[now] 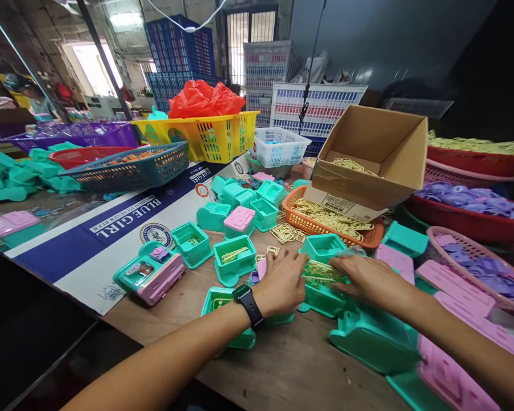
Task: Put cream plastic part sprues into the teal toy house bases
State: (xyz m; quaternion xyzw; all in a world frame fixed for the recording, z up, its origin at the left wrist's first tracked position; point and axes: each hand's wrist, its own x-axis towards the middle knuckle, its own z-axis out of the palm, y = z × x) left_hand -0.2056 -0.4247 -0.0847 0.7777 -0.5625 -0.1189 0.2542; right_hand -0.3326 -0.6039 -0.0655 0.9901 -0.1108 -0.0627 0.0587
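My left hand (282,282), with a black watch on its wrist, is curled round the left side of a teal plastic box (323,297) on the wooden table. My right hand (366,279) rests on the same box from the right, its fingers pressed on a cream plastic grid piece (321,273) lying across the top. Another open teal box (324,246) stands just behind. Several more teal boxes (235,260) sit to the left, some holding cream pieces. One box carries a pink lid (240,218).
An orange basket (310,225) of cream grid pieces lies behind, with a tilted cardboard box (374,157) on it. Pink lids (448,282) and teal parts crowd the right. A finished teal-and-pink toy (152,274) sits left. Baskets and crates line the back.
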